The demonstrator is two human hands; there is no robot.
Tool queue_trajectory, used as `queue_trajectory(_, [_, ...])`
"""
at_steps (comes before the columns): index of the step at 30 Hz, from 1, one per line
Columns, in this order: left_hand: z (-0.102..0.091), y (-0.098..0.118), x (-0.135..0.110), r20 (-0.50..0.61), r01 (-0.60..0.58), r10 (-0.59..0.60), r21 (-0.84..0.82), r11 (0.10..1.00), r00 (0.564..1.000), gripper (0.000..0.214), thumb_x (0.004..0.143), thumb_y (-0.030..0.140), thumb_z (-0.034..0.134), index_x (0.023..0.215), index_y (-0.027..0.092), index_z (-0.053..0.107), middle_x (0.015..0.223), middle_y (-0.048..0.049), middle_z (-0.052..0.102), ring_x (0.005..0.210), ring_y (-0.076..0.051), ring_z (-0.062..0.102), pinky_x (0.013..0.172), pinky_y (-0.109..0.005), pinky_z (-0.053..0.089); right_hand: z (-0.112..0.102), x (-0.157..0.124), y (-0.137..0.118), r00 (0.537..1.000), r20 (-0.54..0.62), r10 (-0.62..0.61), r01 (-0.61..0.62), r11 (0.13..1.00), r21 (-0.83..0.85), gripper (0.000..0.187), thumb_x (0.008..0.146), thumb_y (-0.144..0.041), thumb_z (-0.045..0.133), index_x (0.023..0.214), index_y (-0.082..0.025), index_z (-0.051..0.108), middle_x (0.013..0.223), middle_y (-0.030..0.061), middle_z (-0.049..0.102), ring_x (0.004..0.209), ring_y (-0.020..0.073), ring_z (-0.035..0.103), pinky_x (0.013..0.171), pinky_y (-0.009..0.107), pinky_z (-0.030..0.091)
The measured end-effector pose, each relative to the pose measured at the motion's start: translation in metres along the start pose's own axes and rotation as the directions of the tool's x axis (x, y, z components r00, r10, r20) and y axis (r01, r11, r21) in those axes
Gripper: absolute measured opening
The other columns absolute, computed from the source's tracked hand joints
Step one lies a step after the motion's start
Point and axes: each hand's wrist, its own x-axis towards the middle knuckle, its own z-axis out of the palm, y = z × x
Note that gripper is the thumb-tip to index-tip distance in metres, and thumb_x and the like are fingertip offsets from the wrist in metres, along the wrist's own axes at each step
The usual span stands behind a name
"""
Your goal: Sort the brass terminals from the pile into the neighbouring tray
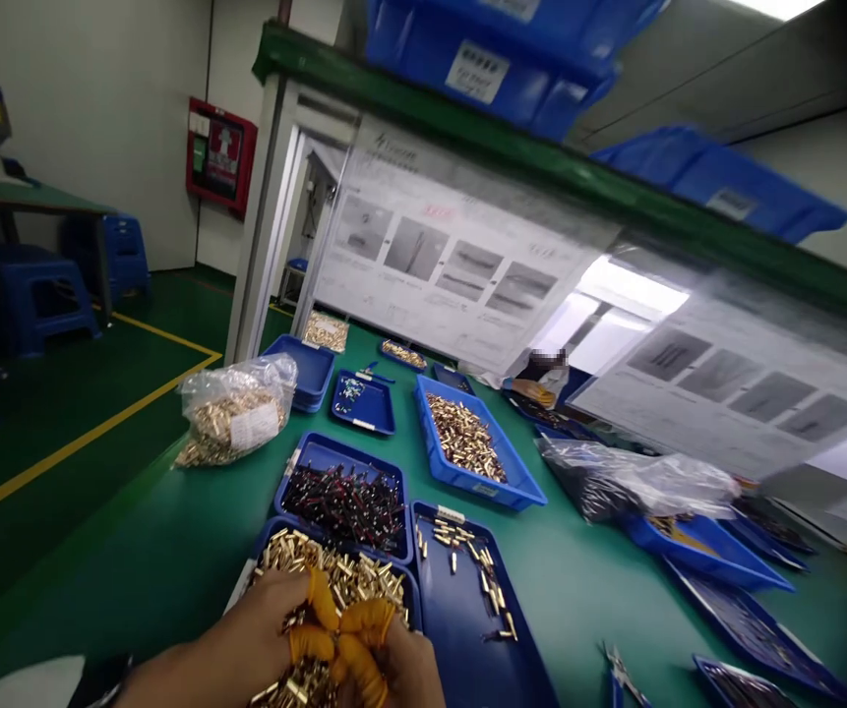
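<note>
At 7 o'clock the left hand [242, 639] and at 6 o'clock the right hand [402, 674], fingers [324, 600] capped orange, grip clumps of gold pins [341, 580] closely, over a heaped blue tray [413, 600]. Just right lies a sparser tray [453, 639].

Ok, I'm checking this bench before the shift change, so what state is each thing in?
Left hand: orange finger cots on, in the gold pins
Right hand: cots on, in the same pins
Gold-pin tray: heaped
Sparse tray: few pins, mostly bare
Red-black pin tray: full
Bag: bulging with gold pins
Pliers: lying on the bench
</note>
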Motion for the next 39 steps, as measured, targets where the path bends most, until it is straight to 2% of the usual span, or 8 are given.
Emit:
queue_trajectory(10, [-0.004,-0.003,-0.001,0.064,-0.177,0.180,-0.053,0.983,0.982,0.014,0.078,0.012,0.050,0.065,0.018,0.052,0.065,0.0034,0.056,0.062,-0.012,0.050,0.059,-0.019,0.035,0.010,-0.003,-0.034,0.914,0.287,0.288,-0.396,0.788,0.472,0.035,0.068,-0.046,0.068,0.075,-0.018,0.048,0.040,-0.0119,0.049,0.021,0.0005,0.037,0.025,0.008,0.027])
queue_trajectory(20, [0.001,-0.001,0.003,0.054,-0.086,0.090,-0.067,0.994,0.994,0.014,0.078,0.019,0.055,0.064,0.017,0.056,0.062,0.0029,0.058,0.060,-0.013,0.053,0.057,-0.021,0.039,0.014,-0.001,-0.025,0.946,0.228,0.232,-0.320,0.787,0.528,0.029,0.078,-0.045,0.059,0.080,-0.019,0.046,0.038,-0.0125,0.049,0.026,0.0012,0.036,0.032,0.010,0.028])
queue_trajectory(23, [0.005,-0.002,0.005,0.051,-0.101,0.098,0.066,0.993,0.994,0.007,0.081,0.023,0.056,0.076,0.018,0.058,0.073,0.0014,0.061,0.069,-0.015,0.056,0.064,-0.023,0.043,-0.010,0.001,-0.027,0.964,0.127,0.233,-0.266,0.859,0.438,0.027,0.079,-0.045,0.056,0.081,-0.019,0.048,0.043,-0.0089,0.053,0.029,0.0039,0.040,0.033,0.013,0.030])
queue_trajectory(26, [0.008,-0.004,0.005,0.060,-0.194,0.184,0.347,0.918,0.981,0.015,0.082,0.017,0.057,0.097,0.018,0.056,0.099,-0.0053,0.059,0.094,-0.022,0.052,0.082,-0.033,0.042,-0.056,0.007,-0.023,0.958,-0.155,0.243,-0.224,0.966,0.132,0.026,0.078,-0.045,0.052,0.082,-0.020,0.049,0.054,-0.0031,0.060,0.037,0.0088,0.047,0.037,0.018,0.035])
queue_trajectory(28, [0.011,-0.004,0.005,0.089,-0.218,0.201,0.525,0.822,0.975,0.018,0.081,0.016,0.058,0.099,0.016,0.055,0.106,-0.0090,0.055,0.101,-0.027,0.046,0.086,-0.041,0.039,-0.085,0.016,-0.017,0.920,-0.350,0.178,-0.307,0.881,-0.360,0.026,0.078,-0.045,0.046,0.083,-0.020,0.050,0.055,-0.0012,0.059,0.040,0.0128,0.049,0.040,0.023,0.038])
queue_trajectory(30, [0.012,-0.003,0.004,0.128,-0.226,0.188,0.632,0.742,0.974,0.014,0.081,0.017,0.057,0.095,0.016,0.056,0.102,-0.0094,0.055,0.098,-0.029,0.046,0.084,-0.044,0.040,-0.099,0.029,-0.011,0.909,-0.390,0.147,-0.342,0.798,-0.496,0.020,0.073,-0.038,0.053,0.077,-0.018,0.054,0.052,-0.0009,0.054,0.045,0.0169,0.050,0.043,0.027,0.037])
queue_trajectory(34, [0.010,0.000,0.003,0.215,-0.266,0.161,0.687,0.676,0.963,0.019,0.073,0.001,0.053,0.083,0.018,0.054,0.089,-0.0050,0.056,0.087,-0.024,0.049,0.078,-0.039,0.042,-0.078,0.061,-0.004,0.967,-0.243,0.078,-0.216,0.755,-0.618,0.012,0.073,-0.020,0.057,0.083,-0.018,0.062,0.070,0.0004,0.058,0.062,0.0167,0.056,0.060,0.028,0.043])
queue_trajectory(39, [0.006,-0.002,0.003,0.183,-0.232,0.151,0.600,0.765,0.971,0.031,0.061,-0.009,0.042,0.076,0.018,0.048,0.086,-0.0021,0.056,0.082,-0.020,0.050,0.074,-0.031,0.041,-0.042,0.087,0.009,0.986,-0.142,0.087,-0.163,0.681,-0.714,0.005,0.080,-0.017,0.059,0.076,-0.014,0.061,0.080,-0.0001,0.061,0.072,0.0136,0.058,0.068,0.031,0.047])
